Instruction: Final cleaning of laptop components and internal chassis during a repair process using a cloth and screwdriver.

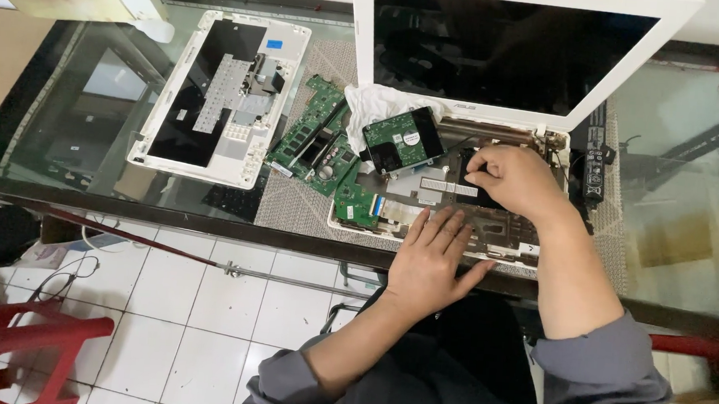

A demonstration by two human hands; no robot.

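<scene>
An opened white laptop base (514, 253) lies on a glass table, its white-framed screen (509, 52) standing upright behind it. My left hand (431, 262) rests flat with spread fingers on the base's front edge. My right hand (517, 181) has its fingers curled down on a dark part inside the base, near the hinge; whether it grips anything is hidden. A hard drive (403, 139) with a green board lies tilted on a white cloth (369, 106) at the base's back left. A green motherboard (317, 140) sits to the left, partly over the base.
A detached white keyboard cover (219, 95) lies face down at the table's left. A black battery bar (595, 155) lies right of the laptop. A woven mat (292, 201) is under the parts. The glass table edge (165, 212) runs along the front. A red stool (21, 330) stands on the tiled floor.
</scene>
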